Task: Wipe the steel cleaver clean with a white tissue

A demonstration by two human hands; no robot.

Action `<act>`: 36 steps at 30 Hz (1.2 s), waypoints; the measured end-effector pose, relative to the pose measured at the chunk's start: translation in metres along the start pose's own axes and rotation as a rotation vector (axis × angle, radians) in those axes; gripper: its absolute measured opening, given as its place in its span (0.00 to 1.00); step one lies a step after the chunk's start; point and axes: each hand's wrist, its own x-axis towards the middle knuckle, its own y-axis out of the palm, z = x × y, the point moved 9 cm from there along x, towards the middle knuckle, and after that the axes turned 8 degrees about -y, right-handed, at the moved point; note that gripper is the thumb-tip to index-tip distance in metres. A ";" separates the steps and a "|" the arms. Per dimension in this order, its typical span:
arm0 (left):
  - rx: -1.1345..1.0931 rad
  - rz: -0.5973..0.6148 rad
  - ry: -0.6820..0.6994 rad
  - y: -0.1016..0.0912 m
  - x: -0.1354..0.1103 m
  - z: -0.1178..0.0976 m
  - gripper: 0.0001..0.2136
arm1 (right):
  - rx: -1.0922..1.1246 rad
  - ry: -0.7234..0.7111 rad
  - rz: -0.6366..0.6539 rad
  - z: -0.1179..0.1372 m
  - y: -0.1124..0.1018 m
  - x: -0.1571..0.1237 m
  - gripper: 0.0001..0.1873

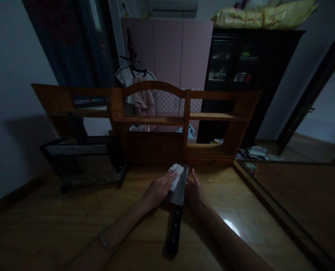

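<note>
the knife (178, 212) lies handle-end near over the tabletop (71, 222), the left hand (157, 190) holding white tissue (177, 176) against its blade, fingers close together. i can't tell the grip of the right hand (195, 194) alongside; wiping looks under way, unfinished

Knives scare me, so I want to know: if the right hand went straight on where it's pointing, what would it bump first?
Probably the knife blade: it lies right beside the right hand, ahead and to the left. I can't tell whether they already touch.
</note>
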 end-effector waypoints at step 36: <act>-0.202 0.058 0.120 -0.008 -0.008 -0.022 0.20 | 0.101 0.013 0.055 0.001 0.007 0.001 0.33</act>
